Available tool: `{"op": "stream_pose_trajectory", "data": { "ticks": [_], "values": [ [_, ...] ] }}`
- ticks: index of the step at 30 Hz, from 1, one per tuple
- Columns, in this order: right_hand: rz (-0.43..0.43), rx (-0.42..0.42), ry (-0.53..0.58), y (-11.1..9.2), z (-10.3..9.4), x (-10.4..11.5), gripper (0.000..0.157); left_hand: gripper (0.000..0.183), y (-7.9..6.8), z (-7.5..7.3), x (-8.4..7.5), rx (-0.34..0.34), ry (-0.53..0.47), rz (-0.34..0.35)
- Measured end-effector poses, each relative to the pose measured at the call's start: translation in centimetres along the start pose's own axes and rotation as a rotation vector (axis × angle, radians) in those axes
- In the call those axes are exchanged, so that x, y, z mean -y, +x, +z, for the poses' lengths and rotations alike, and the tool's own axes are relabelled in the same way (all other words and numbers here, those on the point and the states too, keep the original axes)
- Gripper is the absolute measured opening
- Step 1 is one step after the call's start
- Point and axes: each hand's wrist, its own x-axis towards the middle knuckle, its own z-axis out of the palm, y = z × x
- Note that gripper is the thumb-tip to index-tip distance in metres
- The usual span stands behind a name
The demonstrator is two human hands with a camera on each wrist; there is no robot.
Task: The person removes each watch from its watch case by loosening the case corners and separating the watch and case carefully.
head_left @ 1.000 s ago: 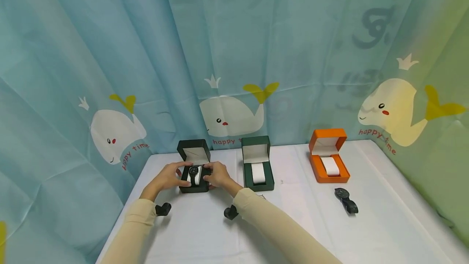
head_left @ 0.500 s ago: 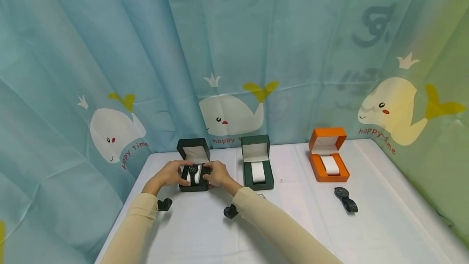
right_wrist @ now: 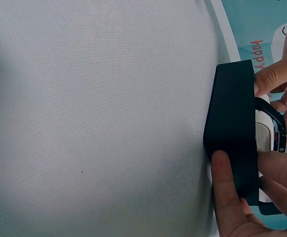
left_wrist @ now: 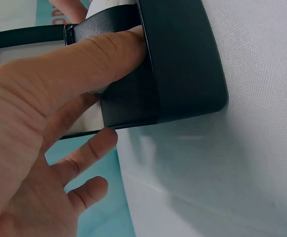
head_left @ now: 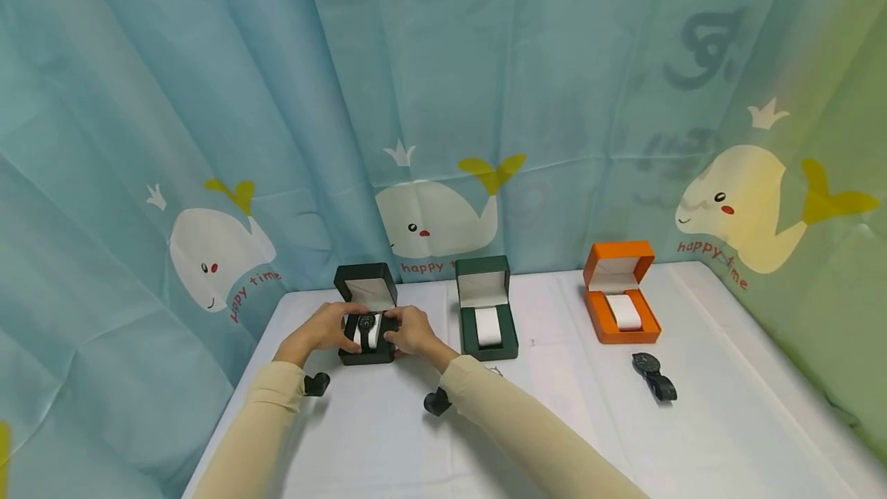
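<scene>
A black-dialled watch (head_left: 366,323) sits round a white cushion (head_left: 375,332) inside the open dark watch box (head_left: 367,358). My left hand (head_left: 322,329) spans the cushion, thumb at its near end and index finger at the far end. In the left wrist view the thumb (left_wrist: 108,57) reaches inside the box wall (left_wrist: 183,64). My right hand (head_left: 414,331) grips the box's right side. The right wrist view has one finger (right_wrist: 226,185) lying along the outside of the box (right_wrist: 232,108), with the thumb inside the rim. The cushion's underside is hidden.
An open green watch box (head_left: 509,333) with a white cushion stands to the right. Farther right is an open orange box (head_left: 630,337), also with a white cushion. A second black watch (head_left: 654,377) lies before it. A small metallic item (head_left: 495,371) is partly covered by the right sleeve.
My left wrist and forearm have shifted slightly to the right. The fingers, watch and box stay nearly in place.
</scene>
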Motion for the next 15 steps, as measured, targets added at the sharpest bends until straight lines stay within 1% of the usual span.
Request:
{"op": "stream_pose_trajectory", "data": {
  "ticks": [9, 12, 15],
  "values": [
    [-0.019, -0.005, -0.016, 0.08, 0.04, -0.04, 0.040, 0.072, -0.11, 0.07, -0.10, -0.014, -0.011, -0.007],
    [-0.014, -0.004, -0.020, 0.15, 0.15, -0.15, 0.040, 0.072, -0.15, 0.13, -0.06, -0.016, -0.011, -0.011],
    [-0.017, -0.005, -0.023, 0.15, 0.18, -0.18, 0.040, 0.072, -0.19, 0.16, -0.07, -0.016, -0.014, -0.026]
  ]
}}
